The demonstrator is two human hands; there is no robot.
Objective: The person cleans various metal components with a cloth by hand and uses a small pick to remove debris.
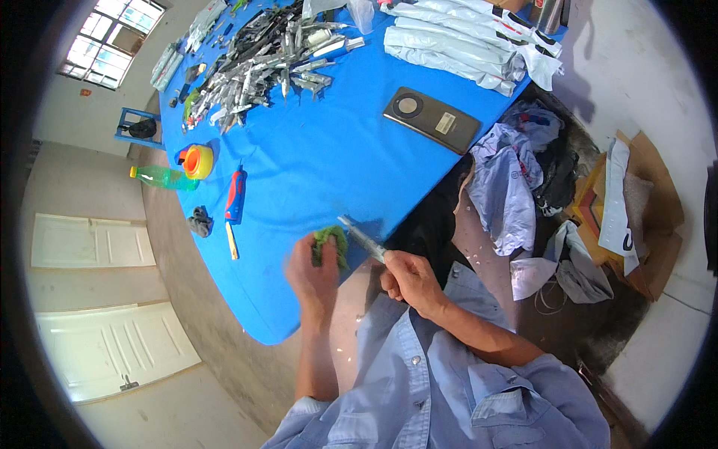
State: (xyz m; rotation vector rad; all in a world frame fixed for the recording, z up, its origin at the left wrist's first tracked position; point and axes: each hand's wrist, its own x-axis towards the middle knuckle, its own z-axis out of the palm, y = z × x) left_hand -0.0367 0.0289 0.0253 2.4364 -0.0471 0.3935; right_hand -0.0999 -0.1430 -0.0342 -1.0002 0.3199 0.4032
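Note:
My left hand (317, 269) is closed around a crumpled green cloth (331, 247) near the edge of the blue-covered table (303, 196). Just right of it, my right hand (412, 280) grips one end of a slim, greyish pen-like object (362, 238), whose narrow tip points up and left, apart from the cloth. To the left on the table lie a red and blue tool (235, 193), a small pale brush or stick (231, 241) and a dark grey crumpled rag (199, 221). A large heap of similar slim objects (252, 78) covers the back of the table.
A dark smartphone (432, 119) lies near the table's right edge, below a stack of white plastic packages (449, 45). At the left edge are a green bottle (162, 177) and a yellow and orange roll (198, 161). Plastic bags (505, 185) and an opened cardboard box (653, 207) sit at the right.

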